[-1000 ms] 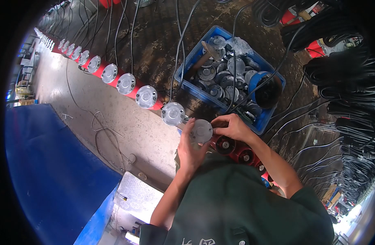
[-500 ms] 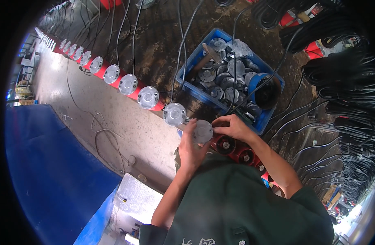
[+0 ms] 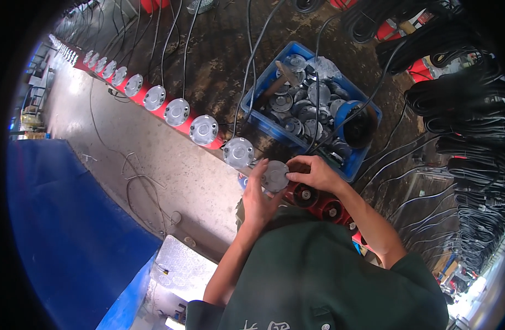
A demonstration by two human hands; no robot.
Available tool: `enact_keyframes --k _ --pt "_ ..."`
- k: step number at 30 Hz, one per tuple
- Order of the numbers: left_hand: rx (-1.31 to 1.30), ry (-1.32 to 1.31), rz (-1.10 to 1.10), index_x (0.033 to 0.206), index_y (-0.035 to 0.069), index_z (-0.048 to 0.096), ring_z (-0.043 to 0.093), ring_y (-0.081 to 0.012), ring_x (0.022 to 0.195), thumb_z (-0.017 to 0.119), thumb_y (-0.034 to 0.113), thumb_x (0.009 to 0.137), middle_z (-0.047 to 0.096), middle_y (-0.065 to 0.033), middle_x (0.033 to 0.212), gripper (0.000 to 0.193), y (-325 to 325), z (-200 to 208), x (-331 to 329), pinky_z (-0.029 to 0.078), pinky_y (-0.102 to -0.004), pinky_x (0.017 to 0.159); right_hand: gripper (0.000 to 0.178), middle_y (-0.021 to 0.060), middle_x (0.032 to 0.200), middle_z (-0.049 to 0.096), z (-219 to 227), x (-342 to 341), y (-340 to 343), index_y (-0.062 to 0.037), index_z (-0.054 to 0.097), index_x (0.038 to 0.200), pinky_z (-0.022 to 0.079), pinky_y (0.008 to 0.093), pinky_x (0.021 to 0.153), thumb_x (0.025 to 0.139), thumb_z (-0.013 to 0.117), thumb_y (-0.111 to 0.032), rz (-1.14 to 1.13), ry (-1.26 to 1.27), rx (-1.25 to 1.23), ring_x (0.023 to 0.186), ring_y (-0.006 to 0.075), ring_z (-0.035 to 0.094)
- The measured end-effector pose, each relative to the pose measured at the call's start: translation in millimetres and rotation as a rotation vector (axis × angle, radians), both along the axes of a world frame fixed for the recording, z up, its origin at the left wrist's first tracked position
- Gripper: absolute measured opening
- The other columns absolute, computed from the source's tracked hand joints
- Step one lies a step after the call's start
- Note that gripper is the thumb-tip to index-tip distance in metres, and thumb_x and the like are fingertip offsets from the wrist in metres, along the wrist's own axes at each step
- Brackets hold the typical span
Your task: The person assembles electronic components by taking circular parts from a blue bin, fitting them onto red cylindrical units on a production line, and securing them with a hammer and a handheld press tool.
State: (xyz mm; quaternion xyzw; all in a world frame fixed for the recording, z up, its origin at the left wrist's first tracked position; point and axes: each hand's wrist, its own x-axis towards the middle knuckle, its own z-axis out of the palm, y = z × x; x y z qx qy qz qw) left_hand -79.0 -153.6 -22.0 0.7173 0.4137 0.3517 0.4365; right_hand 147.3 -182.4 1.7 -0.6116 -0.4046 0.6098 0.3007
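A round grey metal cover (image 3: pixel 275 176) is held between both my hands over the end of a long row of red pump housings. My left hand (image 3: pixel 256 193) grips its lower left rim and my right hand (image 3: pixel 312 171) pinches its right rim. Just beyond it stands the nearest capped housing (image 3: pixel 239 152) with its own grey cover. Two open red housings (image 3: pixel 306 194) without covers sit right below my right hand.
The row of capped red housings (image 3: pixel 177 112) runs away to the upper left, each with a black cable. A blue crate (image 3: pixel 348 167) full of grey covers stands beyond my hands. Black cable coils (image 3: pixel 465 110) hang at right. A blue tarp (image 3: pixel 60 220) lies at left.
Both hands stay on the grey cover at the same spot; the fingers shift only slightly around its rim.
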Motion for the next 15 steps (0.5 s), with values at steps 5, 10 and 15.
enact_keyframes --k 5,10,15 --pt "-0.024 -0.004 0.001 0.146 0.004 0.051 0.064 -0.0383 0.134 0.095 0.006 0.072 0.062 -0.0187 0.149 0.086 1.1 -1.0 -0.7 0.054 -0.0449 0.111 0.041 0.0099 0.109 0.079 10.4 -14.4 2.9 0.0016 0.071 0.125 0.059 0.0329 0.093 0.093 0.084 -0.019 -0.002 -0.167 0.062 0.100 0.0160 0.074" --pt "-0.051 0.011 -0.010 0.148 0.003 0.048 0.063 -0.0387 0.135 0.096 0.008 0.071 0.059 -0.0199 0.152 0.091 -0.3 1.1 -1.1 0.052 -0.0465 0.113 0.042 0.0107 0.105 0.080 6.6 -20.7 -1.2 0.0008 0.071 0.123 0.059 0.0331 0.089 0.090 0.086 -0.021 -0.058 -0.218 0.135 0.096 0.0162 0.075" --pt "0.080 0.050 0.068 0.151 0.001 0.044 0.063 -0.0362 0.128 0.097 0.011 0.070 0.058 -0.0194 0.149 0.097 -5.1 21.2 -4.6 0.054 -0.0434 0.104 0.042 0.0110 0.102 0.079 8.0 -22.1 -2.2 0.0000 0.072 0.120 0.059 0.0320 0.086 0.088 0.086 -0.022 -0.038 -0.333 0.185 0.092 0.0169 0.076"
